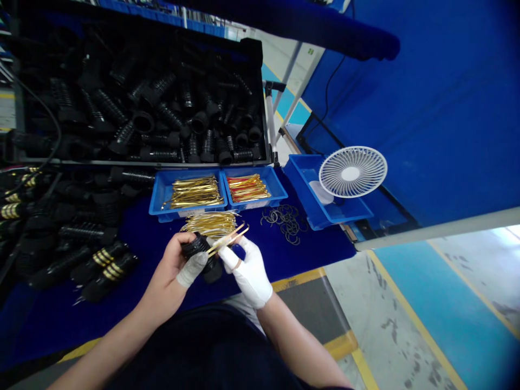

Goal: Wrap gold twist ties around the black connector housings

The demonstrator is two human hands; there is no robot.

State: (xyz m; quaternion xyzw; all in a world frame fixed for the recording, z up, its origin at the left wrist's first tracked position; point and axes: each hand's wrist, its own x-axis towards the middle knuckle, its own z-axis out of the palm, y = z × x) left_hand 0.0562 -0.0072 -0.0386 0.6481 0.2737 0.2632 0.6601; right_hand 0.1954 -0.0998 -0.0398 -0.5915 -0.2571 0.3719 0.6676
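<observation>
My left hand (170,276), with a pale cover on the thumb, is closed around a black ribbed sleeve (194,246). My right hand (251,275) wears a white glove with bare fingertips. It pinches thin gold strips (240,232), which cross over the sleeve and reach the left thumb. How the strips meet the sleeve is partly hidden by the fingers. Just beyond both hands lies a loose pile of gold strips (211,221). Several dark open rings (286,219) are heaped to the right of it.
Two blue trays, one with gold strips (197,191) and one with red and gold strips (247,188), stand ahead. A large black crate (266,124) of ribbed sleeves is behind them. Banded sleeves (109,265) lie left. A white fan (352,172) stands right, by a blue bin (303,179).
</observation>
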